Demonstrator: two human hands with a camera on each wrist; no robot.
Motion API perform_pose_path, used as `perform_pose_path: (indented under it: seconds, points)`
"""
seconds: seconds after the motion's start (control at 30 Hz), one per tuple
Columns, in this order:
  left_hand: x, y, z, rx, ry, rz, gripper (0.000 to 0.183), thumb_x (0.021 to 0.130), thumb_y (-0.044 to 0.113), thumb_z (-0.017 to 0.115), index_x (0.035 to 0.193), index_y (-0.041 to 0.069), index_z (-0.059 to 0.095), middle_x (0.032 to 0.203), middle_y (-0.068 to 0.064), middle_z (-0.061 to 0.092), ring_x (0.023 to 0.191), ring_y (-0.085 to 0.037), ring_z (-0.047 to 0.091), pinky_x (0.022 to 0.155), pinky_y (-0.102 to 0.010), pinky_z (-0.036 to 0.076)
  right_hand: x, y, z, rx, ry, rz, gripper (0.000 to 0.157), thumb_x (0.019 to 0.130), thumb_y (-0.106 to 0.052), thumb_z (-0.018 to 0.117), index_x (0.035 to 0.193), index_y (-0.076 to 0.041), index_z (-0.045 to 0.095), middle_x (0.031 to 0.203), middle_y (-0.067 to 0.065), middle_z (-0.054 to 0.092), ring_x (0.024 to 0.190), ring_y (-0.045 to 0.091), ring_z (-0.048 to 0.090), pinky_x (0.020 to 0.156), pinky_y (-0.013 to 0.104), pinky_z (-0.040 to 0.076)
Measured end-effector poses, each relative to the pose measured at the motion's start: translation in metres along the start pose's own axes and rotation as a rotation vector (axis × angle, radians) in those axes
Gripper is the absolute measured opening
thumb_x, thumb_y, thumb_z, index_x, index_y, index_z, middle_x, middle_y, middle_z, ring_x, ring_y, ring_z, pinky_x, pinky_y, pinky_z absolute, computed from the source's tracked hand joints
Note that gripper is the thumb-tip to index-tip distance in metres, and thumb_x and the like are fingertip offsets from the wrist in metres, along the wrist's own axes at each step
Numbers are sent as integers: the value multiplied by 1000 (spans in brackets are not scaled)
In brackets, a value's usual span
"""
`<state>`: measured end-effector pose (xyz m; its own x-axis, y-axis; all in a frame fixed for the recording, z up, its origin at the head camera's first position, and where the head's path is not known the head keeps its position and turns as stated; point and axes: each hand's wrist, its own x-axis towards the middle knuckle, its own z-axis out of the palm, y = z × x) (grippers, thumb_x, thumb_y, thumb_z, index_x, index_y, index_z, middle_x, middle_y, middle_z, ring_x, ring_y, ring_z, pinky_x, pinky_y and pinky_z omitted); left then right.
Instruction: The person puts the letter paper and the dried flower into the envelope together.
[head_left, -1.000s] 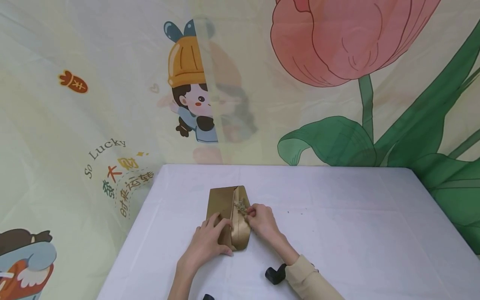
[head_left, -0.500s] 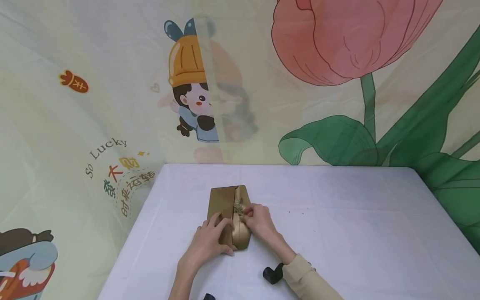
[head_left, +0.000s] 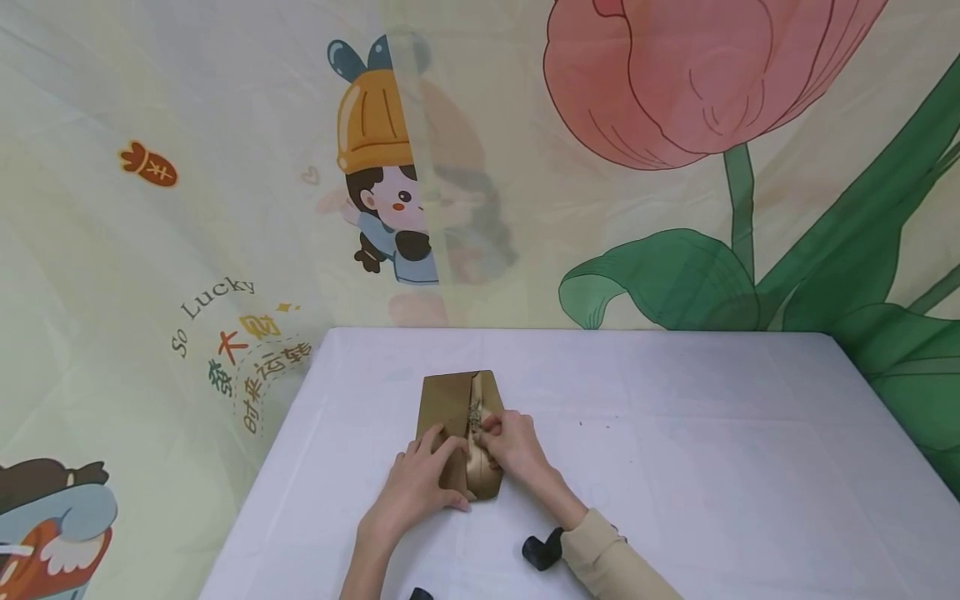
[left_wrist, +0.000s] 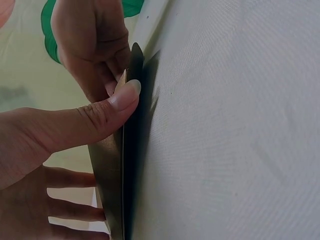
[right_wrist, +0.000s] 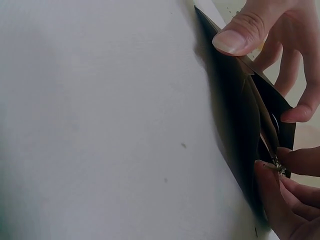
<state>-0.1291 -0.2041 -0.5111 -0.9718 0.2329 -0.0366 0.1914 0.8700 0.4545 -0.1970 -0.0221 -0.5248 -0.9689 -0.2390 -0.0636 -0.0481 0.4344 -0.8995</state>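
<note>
A gold paper envelope (head_left: 446, 400) lies on the white-covered table, its flap (head_left: 486, 477) opened toward the right. My left hand (head_left: 420, 477) holds the envelope, thumb on the near edge and the other fingers over its face. In the right wrist view, the left index finger is bent at the parted mouth of the envelope (right_wrist: 232, 105). My right hand (head_left: 517, 443) pinches a small dried flower sprig (right_wrist: 280, 168) between thumb and fingertip. Most of the sprig sits in the mouth, partly hidden by the fingers and paper.
Tiny dark crumbs (head_left: 581, 423) are scattered on the white tablecloth (head_left: 675, 467) right of the envelope. A black wrist-worn device (head_left: 542, 552) shows beside the beige right sleeve (head_left: 615, 554). A printed curtain (head_left: 495, 100) hangs behind the table.
My right hand has shifted slightly left, and the sprig has gone from lying over the flap to sitting in the envelope's mouth. My left hand keeps its hold.
</note>
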Motion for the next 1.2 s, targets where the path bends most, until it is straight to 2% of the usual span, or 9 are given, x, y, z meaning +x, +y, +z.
perform_pose_path:
  seconds: [0.33, 0.5, 0.73, 0.97, 1.2]
  points:
    - [0, 0, 0, 4, -1, 2, 75, 66, 43, 93, 132, 28, 60, 156, -24, 43, 132, -55, 48, 98, -69, 43, 1, 1, 6, 1, -18, -37, 16, 89, -1, 74, 101, 9, 71, 78, 12, 76, 49, 13, 66, 45, 24, 54]
    - [1, 0, 1, 0, -2, 0, 73, 66, 43, 94, 129, 29, 60, 156, -24, 42, 133, -55, 47, 98, -67, 43, 2, 1, 9, -26, -13, -49, 16, 88, 0, 72, 100, 9, 71, 76, 11, 75, 49, 9, 65, 47, 21, 53]
    - [1, 0, 1, -1, -1, 0, 73, 65, 43, 93, 129, 29, 60, 156, -25, 43, 134, -55, 47, 98, -68, 43, 2, 0, 11, -9, -21, -41, 16, 88, 2, 71, 101, 10, 70, 71, 8, 72, 48, 12, 65, 46, 22, 52]
    - [1, 0, 1, -10, -1, -5, 74, 65, 43, 93, 129, 28, 60, 156, -25, 42, 134, -55, 46, 98, -68, 42, 2, 0, 12, -13, -33, -64, 21, 88, 5, 68, 108, 11, 70, 68, 5, 68, 46, 12, 64, 46, 22, 51]
    - [2, -1, 3, -1, -5, -5, 74, 65, 44, 93, 130, 29, 60, 156, -25, 42, 135, -56, 45, 99, -68, 43, 2, 1, 11, -16, -66, -79, 30, 91, 4, 66, 120, 11, 68, 64, 4, 68, 43, 10, 60, 42, 18, 44]
